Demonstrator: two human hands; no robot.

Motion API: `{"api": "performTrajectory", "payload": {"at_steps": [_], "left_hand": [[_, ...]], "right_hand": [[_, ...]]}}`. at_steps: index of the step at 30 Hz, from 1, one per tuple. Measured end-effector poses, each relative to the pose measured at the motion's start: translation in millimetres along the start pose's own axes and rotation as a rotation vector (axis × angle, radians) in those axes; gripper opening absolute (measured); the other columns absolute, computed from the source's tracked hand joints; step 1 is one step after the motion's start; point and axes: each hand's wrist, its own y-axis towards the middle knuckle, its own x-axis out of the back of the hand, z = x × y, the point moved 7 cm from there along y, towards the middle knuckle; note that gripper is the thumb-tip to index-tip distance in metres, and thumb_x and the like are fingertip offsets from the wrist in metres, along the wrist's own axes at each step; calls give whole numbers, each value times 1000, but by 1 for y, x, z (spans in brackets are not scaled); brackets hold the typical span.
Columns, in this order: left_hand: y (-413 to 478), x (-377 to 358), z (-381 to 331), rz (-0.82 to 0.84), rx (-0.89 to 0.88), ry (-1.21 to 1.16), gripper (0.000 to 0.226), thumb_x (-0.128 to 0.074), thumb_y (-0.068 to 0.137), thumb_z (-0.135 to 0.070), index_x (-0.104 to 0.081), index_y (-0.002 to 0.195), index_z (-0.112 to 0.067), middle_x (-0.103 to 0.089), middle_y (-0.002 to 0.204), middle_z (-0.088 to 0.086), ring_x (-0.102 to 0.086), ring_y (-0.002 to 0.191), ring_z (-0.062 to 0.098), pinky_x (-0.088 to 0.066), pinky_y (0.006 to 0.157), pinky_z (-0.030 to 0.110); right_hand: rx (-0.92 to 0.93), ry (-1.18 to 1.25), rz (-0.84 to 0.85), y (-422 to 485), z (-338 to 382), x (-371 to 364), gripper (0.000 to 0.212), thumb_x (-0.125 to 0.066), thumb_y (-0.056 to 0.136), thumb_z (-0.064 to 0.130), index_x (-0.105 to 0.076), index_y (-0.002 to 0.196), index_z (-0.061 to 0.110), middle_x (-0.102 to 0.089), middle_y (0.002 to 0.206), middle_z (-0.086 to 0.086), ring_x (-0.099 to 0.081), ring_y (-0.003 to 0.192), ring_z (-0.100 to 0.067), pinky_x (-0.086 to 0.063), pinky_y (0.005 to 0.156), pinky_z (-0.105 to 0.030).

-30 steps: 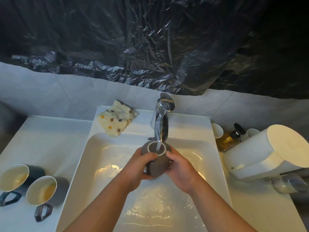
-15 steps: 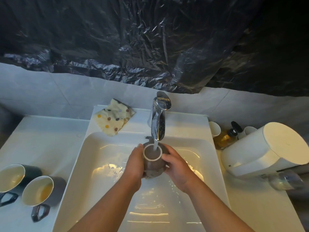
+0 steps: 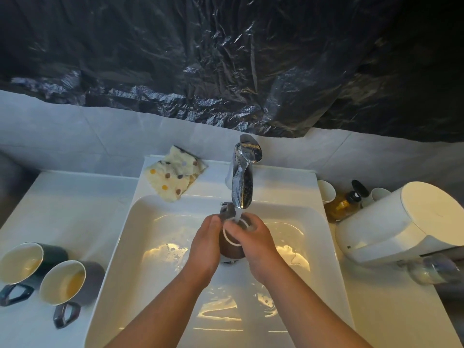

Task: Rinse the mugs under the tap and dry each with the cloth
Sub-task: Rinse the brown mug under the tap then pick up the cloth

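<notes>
Sink (image 3: pixel 150 222): wet white basin beneath the tap (image 3: pixel 242 182).
Left hand (image 3: pixel 204 247), right hand (image 3: pixel 257 243): fingers wrapped round the brown mug (image 3: pixel 232 251), held directly under the tap's stream.
Dark mug (image 3: pixel 22 262), grey mug (image 3: pixel 65 282): on the worktop (image 3: pixel 75 209) far left of the tap, dregs inside.
Cloth (image 3: pixel 173 177): just left of the tap.
Likely risk: wet glaze slips; mug strikes spout or basin.

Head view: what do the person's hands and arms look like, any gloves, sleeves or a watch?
Both are bare. The left hand and right hand wear no gloves, and no watch or band shows at either wrist. The forearms are uncovered down to the frame's bottom edge, so no sleeve is in view.
</notes>
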Motion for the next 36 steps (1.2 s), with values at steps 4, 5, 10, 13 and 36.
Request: {"api": "performTrajectory", "payload": {"at_steps": [4,5,10,13,36], "left_hand": [[4,0,8,-5,85,-46,37,-31,108,-41,-63,117,-26,-71,117,3,-66,111,21,-51,105,46],[4,0,11,-7,128,-79,38,-32,107,-43,-64,117,-26,-71,117,4,-66,111,23,-51,105,47],[1,1,27,4,449,-348,43,-36,106,-49,-69,112,-21,-71,112,12,-65,103,30,-55,82,42],[-3,2,31,126,589,-417,51,-38,103,-57,-65,122,-18,-73,111,17,-68,100,35,-56,73,40],[18,-24,43,254,343,-299,78,-23,93,-78,-66,125,-22,-73,113,22,-69,110,37,-58,91,57]], "right_hand": [[50,-42,-67,-4,9,3,23,-51,101,41,-59,116,26,-64,110,6,-59,95,-8,-45,68,-20],[33,-47,-68,-5,8,2,24,-46,102,40,-59,116,25,-64,108,4,-59,94,-8,-44,68,-21],[-66,-44,100,-9,-1,-1,30,-36,104,48,-59,118,34,-66,116,4,-59,109,-13,-46,83,-27],[26,-39,252,-14,5,3,49,-55,90,52,-43,137,43,-56,129,14,-56,112,-4,-45,81,-17],[-69,-20,207,-4,3,26,38,-35,105,48,-54,134,33,-65,127,3,-64,108,-8,-51,103,-36]]}}
